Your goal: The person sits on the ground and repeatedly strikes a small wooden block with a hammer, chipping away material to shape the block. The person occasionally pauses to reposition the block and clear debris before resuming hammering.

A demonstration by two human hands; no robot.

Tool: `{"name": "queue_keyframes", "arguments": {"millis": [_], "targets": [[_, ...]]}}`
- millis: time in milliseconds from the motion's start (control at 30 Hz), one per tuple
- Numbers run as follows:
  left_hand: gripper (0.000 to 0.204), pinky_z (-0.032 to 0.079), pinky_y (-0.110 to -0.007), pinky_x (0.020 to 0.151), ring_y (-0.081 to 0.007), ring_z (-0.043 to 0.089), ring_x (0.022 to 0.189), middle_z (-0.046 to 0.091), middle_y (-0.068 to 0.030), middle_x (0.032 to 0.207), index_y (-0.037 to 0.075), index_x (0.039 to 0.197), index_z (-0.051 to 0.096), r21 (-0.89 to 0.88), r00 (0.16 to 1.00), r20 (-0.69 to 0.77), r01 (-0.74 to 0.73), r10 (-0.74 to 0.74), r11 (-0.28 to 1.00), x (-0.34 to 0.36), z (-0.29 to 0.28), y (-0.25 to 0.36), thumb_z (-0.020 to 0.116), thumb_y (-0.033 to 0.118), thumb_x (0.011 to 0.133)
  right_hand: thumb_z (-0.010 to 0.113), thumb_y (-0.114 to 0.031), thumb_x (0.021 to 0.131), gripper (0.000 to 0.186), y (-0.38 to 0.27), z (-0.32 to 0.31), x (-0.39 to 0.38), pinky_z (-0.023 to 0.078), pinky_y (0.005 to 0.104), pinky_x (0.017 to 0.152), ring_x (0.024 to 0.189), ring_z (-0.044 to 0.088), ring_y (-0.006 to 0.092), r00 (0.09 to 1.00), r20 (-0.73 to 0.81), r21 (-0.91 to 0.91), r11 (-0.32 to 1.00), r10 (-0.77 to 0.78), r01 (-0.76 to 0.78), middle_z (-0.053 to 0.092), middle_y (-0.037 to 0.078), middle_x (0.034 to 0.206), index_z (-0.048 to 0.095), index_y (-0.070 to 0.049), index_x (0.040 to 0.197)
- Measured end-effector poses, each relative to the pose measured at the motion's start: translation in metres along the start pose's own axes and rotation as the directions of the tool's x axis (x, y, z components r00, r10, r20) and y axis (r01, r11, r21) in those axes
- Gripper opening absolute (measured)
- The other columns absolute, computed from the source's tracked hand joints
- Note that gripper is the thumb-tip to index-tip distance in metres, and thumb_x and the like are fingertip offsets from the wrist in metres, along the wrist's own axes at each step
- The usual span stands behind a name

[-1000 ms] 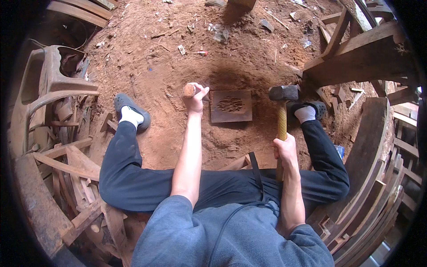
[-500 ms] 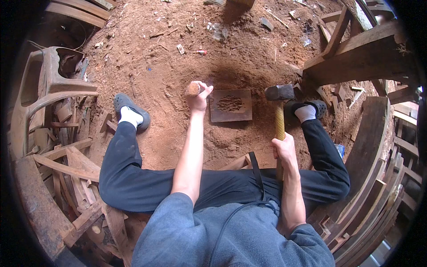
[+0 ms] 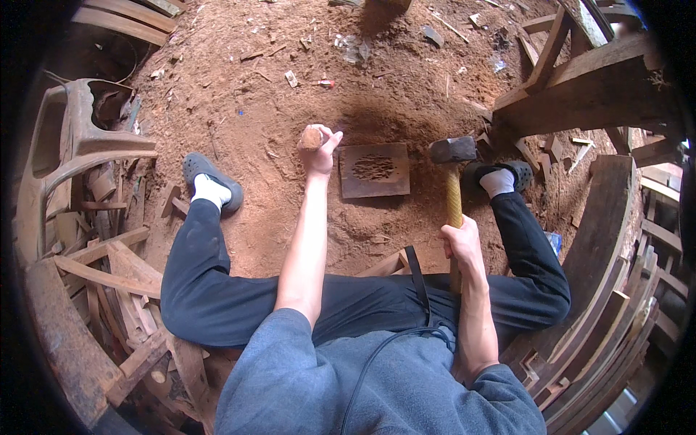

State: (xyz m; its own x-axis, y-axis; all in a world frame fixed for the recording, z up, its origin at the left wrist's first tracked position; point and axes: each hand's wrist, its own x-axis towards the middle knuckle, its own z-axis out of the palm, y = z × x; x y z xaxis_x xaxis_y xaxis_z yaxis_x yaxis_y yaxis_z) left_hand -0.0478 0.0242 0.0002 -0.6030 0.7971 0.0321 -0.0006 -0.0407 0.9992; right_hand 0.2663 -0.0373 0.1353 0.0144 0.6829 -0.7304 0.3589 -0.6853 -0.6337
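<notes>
My left hand [image 3: 318, 154] is closed around an upright tool, its round wooden top [image 3: 312, 138] showing above the fingers; the lower part is hidden. Just right of it, a square wooden board [image 3: 355, 187] lies flat on the ground, with a carved, openwork-looking oval in its middle. My right hand [image 3: 462, 241] grips the yellow handle [image 3: 454, 196] of a sledgehammer. Its dark metal head [image 3: 452, 150] is held at the board's upper right, beside my right shoe [image 3: 516, 176]. The handle's lower end reaches down over my thigh.
Sawdust and scraps cover the ground [image 3: 254, 101]. A worn chair frame [image 3: 80, 138] and wood offcuts [image 3: 123, 268] crowd the left side. A heavy timber structure [image 3: 569, 101] stands at upper right, with stacked curved planks [image 3: 594, 290] along the lower right. A wooden block [image 3: 391, 9] sits at the top.
My left hand and its tool have shifted slightly upward. The hammer head has moved a little to the left and tilted slightly; both hands keep their grips.
</notes>
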Motion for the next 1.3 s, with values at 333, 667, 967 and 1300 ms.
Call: {"name": "queue_keyframes", "arguments": {"millis": [333, 667, 967, 1300], "targets": [[0.025, 0.046, -0.027, 0.071, -0.0117, 0.056, 0.073, 0.058, -0.0001, 0.075, 0.01, 0.078, 0.056, -0.251, 0.977, 0.115, 0.205, -0.181, 0.946, -0.002, 0.007, 0.01, 0.072, -0.005, 0.067, 0.057, -0.003, 0.071, 0.009, -0.001, 0.002, 0.002, 0.039, 0.0278, 0.038, 0.043, 0.047, 0.0105, 1.0, -0.001, -0.021, 1.0, 0.015, -0.015, 0.049, 0.001, 0.056, 0.049, -0.005, 0.075], [0.055, 0.054, -0.031, 0.074, -0.0227, 0.058, 0.095, 0.043, -0.0109, 0.12, 0.022, 0.108, 0.061, 0.411, 0.579, 0.486, 0.51, -0.655, 0.756, -0.026, -0.046, 0.063, 0.09, 0.03, 0.062, 0.056, 0.001, 0.069, 0.009, -0.002, 0.007, 0.001, 0.036, 0.0275, 0.034, 0.036, 0.043, 0.0119, 1.0, -0.021, 0.011, 1.0, 0.003, -0.002, 0.047, 0.003, 0.053, 0.048, -0.002, 0.071], [0.042, 0.054, -0.032, 0.065, -0.0173, 0.062, 0.079, 0.065, -0.0062, 0.082, 0.006, 0.098, 0.06, 0.73, 0.282, 0.366, 0.505, -0.887, 0.461, -0.063, -0.051, 0.057, 0.084, 0.027, 0.07, 0.056, 0.001, 0.07, 0.008, 0.001, 0.007, 0.001, 0.036, 0.0271, 0.033, 0.036, 0.042, 0.0117, 1.0, -0.021, -0.021, 1.0, -0.002, 0.001, 0.046, 0.003, 0.052, 0.048, -0.003, 0.071], [0.084, 0.045, -0.049, 0.092, -0.0452, 0.053, 0.112, 0.047, -0.0286, 0.127, 0.008, 0.143, 0.012, 0.884, 0.655, 0.143, 0.252, -0.742, 0.393, -0.13, -0.019, 0.027, 0.066, 0.018, 0.08, 0.056, 0.001, 0.069, 0.01, 0.001, 0.005, 0.0, 0.036, 0.0269, 0.033, 0.035, 0.042, 0.0112, 1.0, -0.008, 0.025, 1.0, -0.016, 0.016, 0.046, 0.002, 0.053, 0.047, -0.003, 0.072]]}}
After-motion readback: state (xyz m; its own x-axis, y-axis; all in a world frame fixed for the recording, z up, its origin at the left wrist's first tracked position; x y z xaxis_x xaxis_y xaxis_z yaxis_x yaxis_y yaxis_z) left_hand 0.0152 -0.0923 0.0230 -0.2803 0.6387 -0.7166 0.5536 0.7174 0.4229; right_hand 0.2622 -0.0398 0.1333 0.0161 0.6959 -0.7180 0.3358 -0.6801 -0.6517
